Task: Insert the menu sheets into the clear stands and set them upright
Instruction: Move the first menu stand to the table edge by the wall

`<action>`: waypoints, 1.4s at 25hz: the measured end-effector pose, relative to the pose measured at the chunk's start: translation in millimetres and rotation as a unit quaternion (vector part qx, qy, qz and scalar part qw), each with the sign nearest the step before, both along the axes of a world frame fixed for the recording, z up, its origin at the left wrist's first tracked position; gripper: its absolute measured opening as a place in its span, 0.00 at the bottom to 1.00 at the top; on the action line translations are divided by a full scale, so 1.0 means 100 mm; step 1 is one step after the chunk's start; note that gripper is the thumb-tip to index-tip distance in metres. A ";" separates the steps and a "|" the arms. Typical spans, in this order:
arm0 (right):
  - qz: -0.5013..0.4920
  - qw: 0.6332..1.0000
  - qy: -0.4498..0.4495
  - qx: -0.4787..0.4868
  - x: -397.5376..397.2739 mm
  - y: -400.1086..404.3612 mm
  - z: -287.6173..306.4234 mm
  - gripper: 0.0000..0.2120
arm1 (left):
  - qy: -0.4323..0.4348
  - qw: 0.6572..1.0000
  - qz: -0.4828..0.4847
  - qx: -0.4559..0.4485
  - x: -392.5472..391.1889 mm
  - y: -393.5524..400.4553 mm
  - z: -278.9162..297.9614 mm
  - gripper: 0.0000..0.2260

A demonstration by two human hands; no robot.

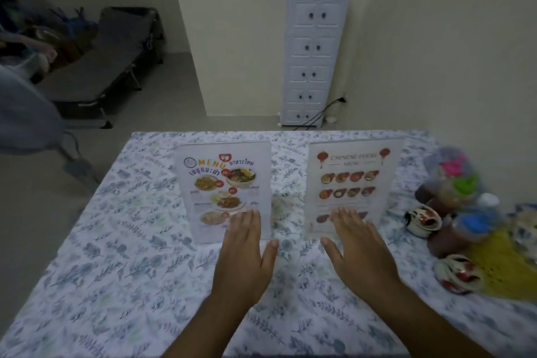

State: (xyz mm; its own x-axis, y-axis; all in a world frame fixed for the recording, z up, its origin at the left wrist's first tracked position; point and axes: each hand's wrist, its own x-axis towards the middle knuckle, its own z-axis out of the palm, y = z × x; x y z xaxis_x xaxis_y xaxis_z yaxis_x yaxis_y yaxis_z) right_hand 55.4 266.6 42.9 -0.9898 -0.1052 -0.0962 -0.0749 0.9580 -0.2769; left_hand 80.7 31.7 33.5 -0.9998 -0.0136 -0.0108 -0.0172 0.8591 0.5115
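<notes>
Head view: two clear stands upright on the floral-cloth desk [122,256], each with a sheet inside. Thai menu stand [225,183] at left, Chinese menu stand [353,180] at right. Left hand [242,253] and right hand [359,253] flat, fingers spread, empty, just before the stands' lower edges; contact unclear. Jars and cups [453,212] at far right.
</notes>
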 end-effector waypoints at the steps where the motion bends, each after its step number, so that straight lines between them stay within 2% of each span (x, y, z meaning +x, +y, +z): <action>1: -0.018 1.000 0.001 0.013 0.02 0.10 0.01 0.34 | 0.007 1.000 -0.022 -0.001 -0.03 0.09 0.00 0.34; 6: -0.094 0.995 0.007 0.017 -0.08 0.59 0.14 0.35 | 0.028 0.994 -0.095 0.038 -0.31 0.54 0.10 0.36; 10: -0.147 0.986 0.039 -0.061 -0.48 0.88 0.27 0.28 | 0.013 0.992 -0.061 0.106 -0.71 0.77 0.21 0.36; 12: -0.176 0.976 0.015 -0.129 -0.73 0.99 0.28 0.28 | -0.019 0.988 -0.020 0.151 -0.95 0.85 0.20 0.34; 13: -0.187 0.968 -0.007 -0.165 -0.85 1.05 0.26 0.29 | -0.036 0.985 0.000 0.166 -1.07 0.87 0.17 0.30; 15: -0.198 0.952 -0.032 -0.230 -1.11 1.19 0.18 0.24 | -0.035 0.985 0.025 0.166 -1.27 0.91 0.06 0.16; 16: -0.200 0.947 -0.037 -0.250 -1.21 1.24 0.15 0.18 | -0.015 0.986 0.035 0.165 -1.33 0.91 0.02 0.10; 18: -0.184 0.949 -0.039 -0.254 -1.45 1.36 0.10 0.06 | 0.016 0.982 0.056 0.179 -1.44 0.92 -0.01 0.06; 21: -0.140 0.959 -0.033 -0.246 -1.93 1.56 0.23 0.17 | 0.039 0.977 0.073 0.197 -1.79 1.06 0.13 0.06; 25: -0.111 0.961 0.008 -0.252 -2.89 2.04 0.62 0.14 | 0.082 0.963 0.085 0.243 -2.68 1.50 0.42 0.07; 28: -0.117 0.964 0.052 -0.235 -3.55 2.56 0.86 0.14 | 0.091 0.954 0.053 0.281 -3.44 1.97 0.52 0.06; 30: -0.137 0.960 0.071 -0.234 -3.91 2.97 0.84 0.15 | 0.090 0.952 0.028 0.292 -3.92 2.37 0.50 0.05; 35: -0.190 0.946 0.105 -0.241 -4.44 3.62 0.45 0.11 | 0.042 0.942 -0.002 0.334 -4.78 3.16 0.20 0.05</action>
